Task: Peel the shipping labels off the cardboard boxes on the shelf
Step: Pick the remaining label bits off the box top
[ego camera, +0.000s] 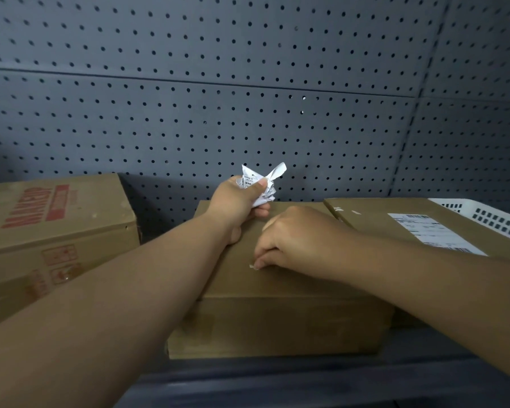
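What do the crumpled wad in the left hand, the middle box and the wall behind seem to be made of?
Crumpled wad in the left hand: thin white printed paper, sharply creased, likely a peeled label. Middle box: brown matte cardboard, folded edges. Back wall: grey perforated panel, matte, probably painted metal; not certain. Right hand pinches a white scrap, seemingly paper too.

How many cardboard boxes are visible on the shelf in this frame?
3: a red-printed box at left, a plain box in the middle under the right hand, and a labelled box at right. Others may be hidden.
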A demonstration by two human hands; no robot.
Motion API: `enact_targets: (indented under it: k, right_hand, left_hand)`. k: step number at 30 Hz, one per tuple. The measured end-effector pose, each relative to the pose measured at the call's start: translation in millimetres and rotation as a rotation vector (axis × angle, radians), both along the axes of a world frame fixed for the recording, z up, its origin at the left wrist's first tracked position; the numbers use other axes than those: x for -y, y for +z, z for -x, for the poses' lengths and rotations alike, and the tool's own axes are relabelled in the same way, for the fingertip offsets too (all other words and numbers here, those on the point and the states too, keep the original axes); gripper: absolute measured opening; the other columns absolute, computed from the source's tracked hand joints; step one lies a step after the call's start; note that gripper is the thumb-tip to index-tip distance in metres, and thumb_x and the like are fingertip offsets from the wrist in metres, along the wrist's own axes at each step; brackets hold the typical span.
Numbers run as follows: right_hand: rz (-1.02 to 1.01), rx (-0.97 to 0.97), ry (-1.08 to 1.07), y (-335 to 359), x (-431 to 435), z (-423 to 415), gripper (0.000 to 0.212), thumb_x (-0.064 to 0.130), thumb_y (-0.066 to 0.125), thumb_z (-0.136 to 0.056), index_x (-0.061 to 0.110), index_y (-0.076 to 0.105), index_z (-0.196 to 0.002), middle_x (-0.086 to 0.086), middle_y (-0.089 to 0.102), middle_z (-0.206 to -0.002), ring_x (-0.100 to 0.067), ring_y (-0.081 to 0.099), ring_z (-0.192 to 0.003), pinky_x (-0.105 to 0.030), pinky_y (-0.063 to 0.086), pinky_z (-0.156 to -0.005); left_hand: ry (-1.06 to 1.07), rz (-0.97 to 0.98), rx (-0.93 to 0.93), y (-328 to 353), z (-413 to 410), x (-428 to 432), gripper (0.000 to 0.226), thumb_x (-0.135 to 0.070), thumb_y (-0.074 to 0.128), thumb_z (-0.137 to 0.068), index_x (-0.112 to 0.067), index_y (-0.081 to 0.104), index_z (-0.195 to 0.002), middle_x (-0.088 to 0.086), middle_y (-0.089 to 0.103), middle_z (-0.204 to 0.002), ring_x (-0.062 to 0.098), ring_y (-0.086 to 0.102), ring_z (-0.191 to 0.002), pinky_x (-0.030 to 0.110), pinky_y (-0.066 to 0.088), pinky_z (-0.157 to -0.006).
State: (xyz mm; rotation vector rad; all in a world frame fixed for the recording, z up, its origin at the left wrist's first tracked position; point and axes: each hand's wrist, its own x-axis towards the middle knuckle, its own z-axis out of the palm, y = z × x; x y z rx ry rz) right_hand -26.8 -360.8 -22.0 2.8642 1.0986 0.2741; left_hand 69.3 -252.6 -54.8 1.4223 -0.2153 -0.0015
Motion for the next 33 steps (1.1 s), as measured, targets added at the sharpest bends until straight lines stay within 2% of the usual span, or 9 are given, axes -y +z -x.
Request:
enact_targets:
  k: [5, 9, 13, 17, 19, 22, 25, 28, 33]
  right_hand:
    - [0.076, 0.067, 0.061, -4.9, -6.5, -5.0, 0.03, 0.035, 0.046, -0.096, 0.022, 0.068, -0.112, 0.004, 0.063, -0.109, -0.01, 0.052, -0.105, -0.016, 0.022, -0.069]
    - [0.067, 0.089, 0.042, -10.2, -8.5, -7.4, 0.03, 0.029, 0.043, -0.098, 0.019, 0.066, -0.114, 0.001, 0.06, -0.115, -0.012, 0.052, -0.107, -0.014, 0.02, -0.068]
    - [-0.005, 0.09, -0.035, -19.0, -13.6, -11.3, 0.028, 0.022, 0.042, -0.098, 0.014, 0.065, -0.112, -0.003, 0.06, -0.113, -0.016, 0.054, -0.108, -0.013, 0.02, -0.064]
    - [-0.224, 0.089, -0.138, -12.4, -8.2, -10.0, 0.025, 0.024, 0.048, -0.097, 0.014, 0.069, -0.104, 0.0, 0.065, -0.109, -0.013, 0.057, -0.102, -0.012, 0.03, -0.068]
    - [-0.447, 0.191, -0.232, -7.8, -0.6, -13.2, 0.02, 0.027, 0.056, -0.092, 0.017, 0.073, -0.092, 0.002, 0.07, -0.093, -0.012, 0.06, -0.085, -0.02, 0.038, -0.069]
    - [-0.792, 0.245, -0.361, -3.0, 10.0, -30.9, 0.014, 0.022, 0.061, -0.089, 0.014, 0.072, -0.089, 0.006, 0.065, -0.076, -0.01, 0.058, -0.07, -0.022, 0.043, -0.066]
    - [-0.995, 0.166, -0.412, -0.1, 15.1, -48.6, 0.011, 0.014, 0.056, -0.091, 0.013, 0.066, -0.091, 0.006, 0.061, -0.072, -0.015, 0.063, -0.067, -0.029, 0.053, -0.066]
    - [-1.201, 0.022, -0.352, -1.5, 13.7, -54.3, 0.023, 0.001, 0.046, -0.09, 0.019, 0.059, -0.086, -0.005, 0.065, -0.081, -0.01, 0.061, -0.057, -0.022, 0.053, -0.057]
    - [-1.505, -0.198, -0.375, 0.9, 11.8, -58.3, 0.031, -0.005, 0.042, -0.087, 0.008, 0.062, -0.068, -0.006, 0.062, -0.066, -0.011, 0.062, -0.059, -0.025, 0.057, -0.07]
  left_hand:
    - [-0.011, 0.004, 0.011, 0.5, 1.1, -1.0, 0.013, -0.019, 0.056, -0.096, -0.007, 0.056, -0.089, 0.006, 0.06, -0.069, 0.011, 0.055, -0.048, 0.02, 0.046, -0.047]
    - [0.004, -0.024, 0.013, 1.6, 3.3, -1.7, 0.013, -0.019, 0.056, -0.096, -0.008, 0.056, -0.088, 0.006, 0.06, -0.07, 0.012, 0.056, -0.052, 0.017, 0.046, -0.045]
    - [0.003, -0.029, 0.015, 2.9, 5.2, -2.3, 0.015, -0.019, 0.056, -0.096, -0.01, 0.055, -0.084, 0.006, 0.059, -0.069, 0.008, 0.054, -0.044, 0.017, 0.046, -0.044]
    - [-0.009, -0.016, -0.004, 1.8, 1.1, -2.7, 0.016, -0.021, 0.058, -0.095, -0.005, 0.057, -0.093, 0.009, 0.062, -0.073, 0.019, 0.057, -0.06, 0.026, 0.049, -0.056]
    - [-0.016, -0.019, -0.007, 1.7, 0.1, -2.2, 0.019, -0.022, 0.059, -0.094, -0.003, 0.059, -0.098, 0.009, 0.064, -0.075, 0.021, 0.059, -0.064, 0.029, 0.05, -0.06]
    - [-0.019, -0.029, -0.003, 2.3, 0.3, -0.8, 0.018, -0.02, 0.061, -0.093, -0.003, 0.061, -0.099, 0.007, 0.065, -0.073, 0.016, 0.061, -0.06, 0.026, 0.054, -0.058]
    - [-0.044, -0.046, 0.013, 3.3, 2.7, 0.2, 0.014, -0.021, 0.057, -0.095, -0.007, 0.059, -0.095, 0.006, 0.064, -0.072, 0.012, 0.06, -0.056, 0.022, 0.054, -0.057]
    - [-0.052, -0.033, 0.019, 3.4, 2.5, 0.4, 0.012, -0.017, 0.051, -0.097, -0.009, 0.059, -0.092, 0.007, 0.064, -0.074, 0.013, 0.06, -0.06, 0.023, 0.054, -0.058]
    - [-0.043, -0.024, 0.013, 2.7, 1.6, 0.9, 0.012, -0.017, 0.051, -0.097, -0.009, 0.059, -0.092, 0.007, 0.064, -0.072, 0.013, 0.06, -0.058, 0.023, 0.055, -0.06]
